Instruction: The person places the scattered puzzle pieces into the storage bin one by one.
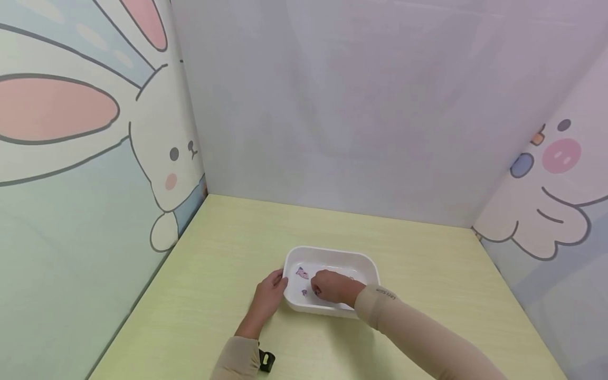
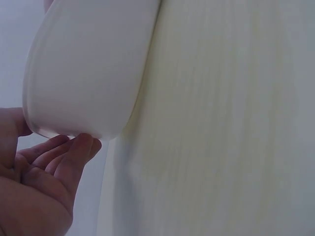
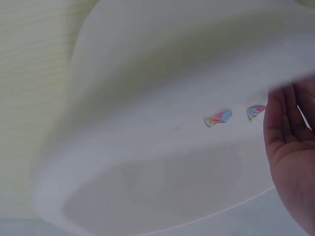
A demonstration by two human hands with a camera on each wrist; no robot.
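A white rectangular tub [image 1: 323,253] with rounded corners stands on the table. Its left end is held by my left hand [image 1: 272,290], thumb at the rim and fingers against the outer wall, as the left wrist view shows with the hand [image 2: 49,172] at the tub [image 2: 88,69]. Inside the tub, my right hand [image 1: 331,286] reaches low toward the bottom with bent fingers. Small, flat, colourful cut-out pieces lie there, one piece [image 1: 302,273] beyond the hand and another piece [image 1: 304,292] to its left. Fingertips of the right hand [image 3: 295,132] are hidden; I cannot tell whether they hold a piece.
The tub stands on a pale yellow table [image 1: 237,227]. A grey-white wall [image 1: 342,116] rises at the back, with cartoon-printed panels on the left [image 1: 95,211] and right [image 1: 570,211]. Beside the left sleeve, a black strap fitting [image 1: 267,361] shows.
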